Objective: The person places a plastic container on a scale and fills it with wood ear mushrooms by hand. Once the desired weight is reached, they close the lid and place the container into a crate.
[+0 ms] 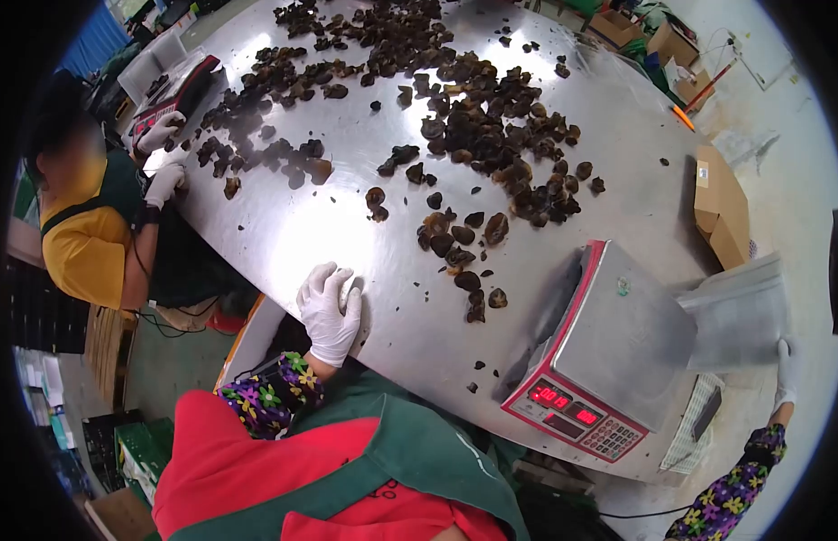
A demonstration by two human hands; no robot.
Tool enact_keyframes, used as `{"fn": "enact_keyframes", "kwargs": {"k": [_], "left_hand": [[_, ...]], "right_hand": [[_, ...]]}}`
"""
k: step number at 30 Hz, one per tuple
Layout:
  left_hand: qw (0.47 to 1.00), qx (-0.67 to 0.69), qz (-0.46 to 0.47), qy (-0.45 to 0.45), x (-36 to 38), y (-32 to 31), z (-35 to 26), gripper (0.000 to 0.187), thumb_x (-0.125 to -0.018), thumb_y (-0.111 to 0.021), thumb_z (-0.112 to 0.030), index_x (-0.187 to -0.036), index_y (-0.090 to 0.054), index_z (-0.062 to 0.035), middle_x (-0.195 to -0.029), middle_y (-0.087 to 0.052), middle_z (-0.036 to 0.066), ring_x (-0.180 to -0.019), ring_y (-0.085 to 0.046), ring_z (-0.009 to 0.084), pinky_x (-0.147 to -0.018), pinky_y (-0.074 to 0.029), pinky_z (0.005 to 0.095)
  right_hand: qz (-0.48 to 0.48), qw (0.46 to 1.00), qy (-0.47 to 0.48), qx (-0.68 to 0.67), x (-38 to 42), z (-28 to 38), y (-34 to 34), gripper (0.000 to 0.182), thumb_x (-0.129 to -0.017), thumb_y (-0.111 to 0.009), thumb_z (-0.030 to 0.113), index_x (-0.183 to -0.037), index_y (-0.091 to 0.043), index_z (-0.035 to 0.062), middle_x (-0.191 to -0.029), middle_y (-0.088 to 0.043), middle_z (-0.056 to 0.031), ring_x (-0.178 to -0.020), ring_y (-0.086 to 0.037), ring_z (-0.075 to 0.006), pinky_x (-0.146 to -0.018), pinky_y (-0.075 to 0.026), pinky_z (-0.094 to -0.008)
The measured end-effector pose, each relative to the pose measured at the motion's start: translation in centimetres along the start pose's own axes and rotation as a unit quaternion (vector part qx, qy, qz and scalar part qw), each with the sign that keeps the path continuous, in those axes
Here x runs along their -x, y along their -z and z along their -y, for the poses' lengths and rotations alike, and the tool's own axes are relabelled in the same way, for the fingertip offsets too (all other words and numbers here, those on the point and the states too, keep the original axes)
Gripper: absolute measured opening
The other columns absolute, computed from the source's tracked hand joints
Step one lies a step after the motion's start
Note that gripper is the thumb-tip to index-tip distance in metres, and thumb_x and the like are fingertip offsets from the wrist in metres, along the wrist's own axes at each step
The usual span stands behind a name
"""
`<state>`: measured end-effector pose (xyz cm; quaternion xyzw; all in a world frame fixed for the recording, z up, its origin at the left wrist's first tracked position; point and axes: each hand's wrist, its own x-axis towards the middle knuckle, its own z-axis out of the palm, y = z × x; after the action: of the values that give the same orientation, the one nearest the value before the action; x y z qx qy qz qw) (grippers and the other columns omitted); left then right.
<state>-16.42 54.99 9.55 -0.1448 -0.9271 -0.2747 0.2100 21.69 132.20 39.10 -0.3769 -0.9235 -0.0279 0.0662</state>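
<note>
My left hand point(330, 316), in a white glove, rests on the near edge of the metal table point(392, 311), fingers loosely spread and nothing visible in it. At the far right, my right hand point(786, 374), also gloved, grips the side of a clear plastic tub point(739, 316); its fingers are partly hidden. The tub is beside a red-framed digital scale point(617, 334) with a bare metal pan and lit red digits. Dark brown, cap-like pieces resembling mushrooms point(491, 126) lie in a large scattered heap, with several loose ones point(450, 239) closer to me.
On the left, a co-worker point(94, 207) in white gloves works at the table beside another red scale point(175, 95). A cardboard box point(718, 207) stands at the table's right edge. A white keyboard-like item point(694, 424) lies below the tub. More boxes point(671, 45) are at the back right.
</note>
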Motion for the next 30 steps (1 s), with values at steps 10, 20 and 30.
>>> {"fn": "enact_keyframes", "kwargs": {"k": [10,20,30], "left_hand": [[0.986,0.145,0.068,-0.053,-3.3,0.6,-0.6,0.027,-0.080,-0.071,-0.005,-0.107,-0.066,-0.0108,-0.114,-0.064,0.011,-0.115,-0.056,0.0338,-0.094,-0.046,0.0423],[0.880,0.147,0.279,-0.355,-11.8,-7.6,-4.6,0.040,-0.079,-0.073,-0.018,-0.118,-0.063,-0.0144,-0.125,-0.059,0.011,-0.111,-0.055,0.0356,-0.096,-0.047,0.0441],[0.880,0.266,0.235,-0.317,-11.1,-6.5,-3.4,0.018,-0.083,-0.067,-0.008,-0.101,-0.068,-0.0122,-0.107,-0.064,0.005,-0.098,-0.059,0.0301,-0.089,-0.048,0.0392]], "right_hand": [[-0.277,0.959,-0.037,-0.042,14.1,22.2,0.7,0.034,-0.105,-0.043,0.021,-0.119,-0.063,-0.0032,-0.115,-0.064,-0.0203,-0.113,-0.058,-0.0348,-0.100,-0.042,-0.0402],[-0.288,0.631,-0.170,-0.700,27.1,34.2,-8.1,0.018,-0.105,-0.047,0.015,-0.094,-0.052,0.0030,-0.091,-0.047,-0.0027,-0.087,-0.047,-0.0164,-0.088,-0.043,-0.0316],[-0.292,0.946,0.045,-0.132,27.3,36.6,-10.1,0.012,-0.091,-0.057,0.000,-0.100,-0.064,0.0031,-0.093,-0.061,-0.0093,-0.091,-0.058,-0.0255,-0.095,-0.044,-0.0377]]}}
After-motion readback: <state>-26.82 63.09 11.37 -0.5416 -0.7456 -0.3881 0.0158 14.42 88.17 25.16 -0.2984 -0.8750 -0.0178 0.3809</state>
